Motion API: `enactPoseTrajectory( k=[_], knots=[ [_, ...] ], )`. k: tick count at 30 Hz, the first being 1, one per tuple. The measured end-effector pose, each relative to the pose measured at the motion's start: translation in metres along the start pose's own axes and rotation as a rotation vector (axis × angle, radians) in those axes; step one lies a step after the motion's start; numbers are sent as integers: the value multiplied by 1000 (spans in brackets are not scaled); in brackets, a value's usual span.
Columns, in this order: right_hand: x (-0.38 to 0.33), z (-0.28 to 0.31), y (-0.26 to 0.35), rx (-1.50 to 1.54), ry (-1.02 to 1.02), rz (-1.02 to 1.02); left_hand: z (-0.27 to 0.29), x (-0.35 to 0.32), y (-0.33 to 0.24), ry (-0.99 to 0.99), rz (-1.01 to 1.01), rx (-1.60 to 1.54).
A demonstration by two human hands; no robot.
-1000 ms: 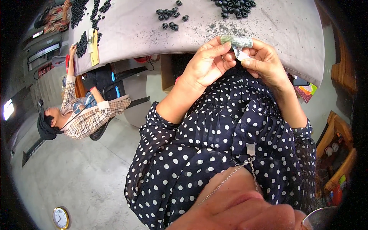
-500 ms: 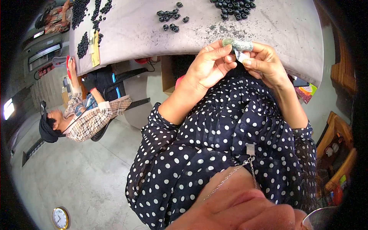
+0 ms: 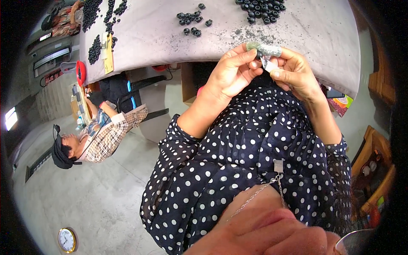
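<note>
My left hand [image 3: 233, 73] pinches a small round black rubber-like part [image 3: 259, 55] between thumb and forefinger, just past the table's near edge. A greenish wrap [image 3: 252, 45] covers the left forefinger's tip. In my right hand [image 3: 297, 73], thumb and fingers close on a small pale, shiny blade [image 3: 267, 64], pointed at its tip. That tip meets or nearly meets the black part; contact is too small to tell. A grey, speckled wrap [image 3: 272, 50] sits on the right forefinger. The two wrapped forefingers touch end to end.
On the cloth-covered table [image 3: 148, 38] lie dark crumbs [image 3: 244, 35], a small black cluster [image 3: 190, 18], a bigger pile [image 3: 261, 10] and heaps of small pieces [image 3: 90, 15]. A yellow strip [image 3: 108, 57] is at the left edge. Another person [image 3: 102, 140] sits at left.
Both hands stay almost in place; the black part and the blade show more plainly between the fingers. The seated person's arm has drawn back from the red bowl at the table edge.
</note>
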State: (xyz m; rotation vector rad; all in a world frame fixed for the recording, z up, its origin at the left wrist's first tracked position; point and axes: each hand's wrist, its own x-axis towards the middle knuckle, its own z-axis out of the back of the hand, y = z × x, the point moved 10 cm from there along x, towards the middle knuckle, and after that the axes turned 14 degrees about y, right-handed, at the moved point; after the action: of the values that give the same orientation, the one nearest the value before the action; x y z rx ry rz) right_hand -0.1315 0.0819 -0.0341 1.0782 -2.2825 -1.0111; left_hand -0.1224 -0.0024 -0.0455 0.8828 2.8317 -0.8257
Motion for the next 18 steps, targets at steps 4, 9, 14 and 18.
enactPoseTrajectory(
  k=[4, 9, 14, 18],
  knots=[
    [0, 0, 0, 1, -13, -8, 3, -1, -1, -40, -10, 26],
    [-3, 4, 0, -3, -46, -24, -1, -1, 0, -21, -4, 41],
    [1, 0, -1, 13, -25, 4, 1, -3, -7, -38, -38, 63],
    [-1, 6, -5, 19, -91, -28, 0, -9, -18, -106, -57, 247]
  ],
)
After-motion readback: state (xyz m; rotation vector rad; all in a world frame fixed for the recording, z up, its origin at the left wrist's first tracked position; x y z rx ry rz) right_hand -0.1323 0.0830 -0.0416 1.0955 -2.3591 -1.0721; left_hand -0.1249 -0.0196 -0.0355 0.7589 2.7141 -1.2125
